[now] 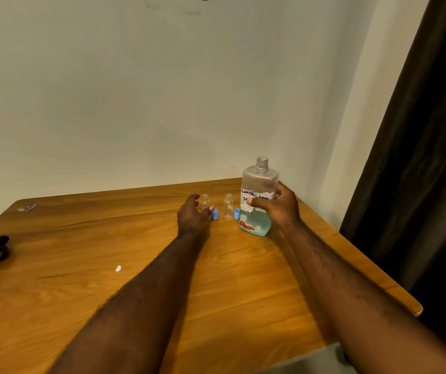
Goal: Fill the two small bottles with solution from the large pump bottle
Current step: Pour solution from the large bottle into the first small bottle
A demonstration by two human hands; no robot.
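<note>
on a wooden table [162, 279], the right hand [280, 209] is wrapped around a large clear rectangular bottle [259, 195], uncapped, upright, holding pale blue liquid low down. just to its left stand two small clear empty bottles, one nearer the big bottle [228, 207] and one farther [205, 202], each upright beside a blue cap. the left hand [193, 215], fingers loosely curled and open, reaches the farther small bottle; whether it touches is unclear. pouring would likely tip leftward.
</note>
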